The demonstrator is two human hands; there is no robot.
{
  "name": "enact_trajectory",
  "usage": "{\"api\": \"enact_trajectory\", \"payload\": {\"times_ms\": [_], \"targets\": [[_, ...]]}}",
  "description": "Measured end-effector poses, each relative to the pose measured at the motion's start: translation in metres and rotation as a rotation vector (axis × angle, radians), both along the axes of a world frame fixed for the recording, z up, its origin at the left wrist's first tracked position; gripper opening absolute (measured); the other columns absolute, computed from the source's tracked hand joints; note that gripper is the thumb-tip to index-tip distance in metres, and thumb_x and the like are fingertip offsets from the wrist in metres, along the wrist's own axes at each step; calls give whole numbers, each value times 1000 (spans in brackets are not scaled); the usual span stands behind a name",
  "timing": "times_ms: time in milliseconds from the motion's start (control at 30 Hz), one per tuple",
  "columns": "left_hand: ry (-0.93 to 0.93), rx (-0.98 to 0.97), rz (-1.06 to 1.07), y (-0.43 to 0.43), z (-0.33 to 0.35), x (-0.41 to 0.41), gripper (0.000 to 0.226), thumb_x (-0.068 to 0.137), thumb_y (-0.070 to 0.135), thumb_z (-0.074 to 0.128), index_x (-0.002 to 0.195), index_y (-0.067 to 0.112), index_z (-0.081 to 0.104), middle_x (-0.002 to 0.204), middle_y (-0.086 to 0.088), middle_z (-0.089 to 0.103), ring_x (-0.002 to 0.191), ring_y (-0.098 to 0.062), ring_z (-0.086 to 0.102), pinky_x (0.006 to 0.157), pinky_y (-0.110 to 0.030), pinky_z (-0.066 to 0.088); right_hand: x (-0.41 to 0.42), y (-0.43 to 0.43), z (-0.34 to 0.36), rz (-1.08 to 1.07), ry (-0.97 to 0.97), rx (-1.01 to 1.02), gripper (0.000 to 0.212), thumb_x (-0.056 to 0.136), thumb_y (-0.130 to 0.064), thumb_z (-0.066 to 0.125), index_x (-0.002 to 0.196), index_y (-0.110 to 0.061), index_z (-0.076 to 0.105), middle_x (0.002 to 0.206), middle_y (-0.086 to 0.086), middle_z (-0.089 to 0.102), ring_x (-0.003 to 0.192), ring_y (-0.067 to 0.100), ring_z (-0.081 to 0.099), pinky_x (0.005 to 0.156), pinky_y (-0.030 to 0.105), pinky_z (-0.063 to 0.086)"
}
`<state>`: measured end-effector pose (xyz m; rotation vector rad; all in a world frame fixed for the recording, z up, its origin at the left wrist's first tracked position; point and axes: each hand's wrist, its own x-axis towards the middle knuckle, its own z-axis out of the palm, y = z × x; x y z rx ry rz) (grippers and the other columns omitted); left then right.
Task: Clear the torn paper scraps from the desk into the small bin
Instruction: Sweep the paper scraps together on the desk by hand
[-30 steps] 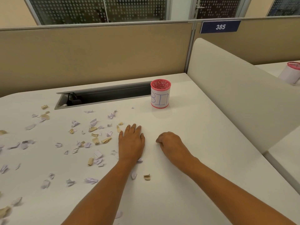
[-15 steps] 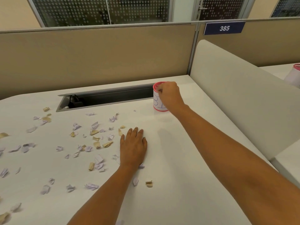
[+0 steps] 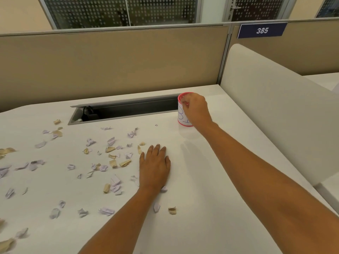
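A blue sign (image 3: 262,30) on the partition is reading "385". Blue handwriting is showing on the bin (image 3: 181,116), with my right hand (image 3: 197,110) covering most of it. That hand is hovering at the bin's pink rim, fingers bunched downward; I cannot tell whether it is pinching anything. My left hand (image 3: 155,166) is lying flat on the desk (image 3: 220,198), fingers straight, with paper scraps (image 3: 115,180) lying just beside it and spreading farther left.

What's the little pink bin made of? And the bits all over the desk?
The small pink-rimmed bin is probably plastic, wrapped in matte white paper with blue handwriting. The torn lilac and tan scraps look like thin matte paper: creased, ragged-edged.
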<state>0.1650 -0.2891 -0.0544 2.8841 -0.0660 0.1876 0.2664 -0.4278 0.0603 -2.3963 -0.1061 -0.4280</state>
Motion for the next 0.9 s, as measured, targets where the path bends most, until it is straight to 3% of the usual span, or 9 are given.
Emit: {"api": "enact_trajectory", "payload": {"times_ms": [200, 267, 400, 533, 733, 800, 900], "targets": [[12, -20, 7, 0, -1, 0, 46, 99, 31, 26, 143, 21, 33, 153, 2, 29, 144, -17, 21, 118, -41, 15, -58, 12, -43, 114, 24, -34, 19, 90, -11, 56, 105, -7, 67, 115, 9, 66, 108, 20, 58, 98, 19, 38], [16, -22, 5, 0, 1, 0, 46, 99, 30, 25, 143, 22, 32, 154, 2, 29, 144, -16, 20, 118, -40, 14, -79, 12, -56, 183, 66, -46, 19, 90, -10, 54, 104, -8, 68, 112, 8, 67, 104, 19, 60, 96, 26, 48], [71, -69, 0, 3, 6, 0, 44, 100, 28, 22, 143, 24, 33, 154, 3, 27, 145, -14, 17, 118, -40, 10, -117, 8, -76, 208, 173, 51, 19, 88, -6, 54, 101, -6, 69, 109, 8, 67, 101, 20, 62, 92, 29, 50], [98, -131, -32, 10, 17, -3, 41, 101, 27, 24, 137, 24, 43, 150, 5, 36, 143, -12, 22, 118, -42, 5, -148, 7, -87, 239, 260, 56, 26, 92, -6, 48, 109, -7, 67, 127, 5, 60, 119, 16, 54, 103, 19, 36], [27, -148, -15, 40, 17, -36, 37, 100, 27, 31, 132, 24, 49, 147, 4, 41, 140, -10, 29, 118, -40, 10, -184, 20, -92, 341, 268, 54, 33, 97, -10, 40, 124, -11, 57, 137, 3, 51, 129, 12, 45, 105, 10, 27], [7, -132, 2, 54, 14, -50, 38, 100, 28, 32, 135, 24, 46, 148, 3, 39, 140, -10, 28, 118, -38, 11, -195, 27, -95, 384, 308, 30, 36, 99, -17, 37, 133, -15, 48, 146, 2, 40, 137, 13, 34, 112, 17, 24], [-37, -153, 26, 69, 12, -69, 39, 99, 29, 33, 138, 25, 43, 150, 5, 36, 142, -10, 25, 118, -38, 9, -211, 39, -101, 399, 321, -134, 47, 100, -32, 32, 145, -22, 25, 156, -3, 15, 145, 9, 8, 117, 24, 0]]}}
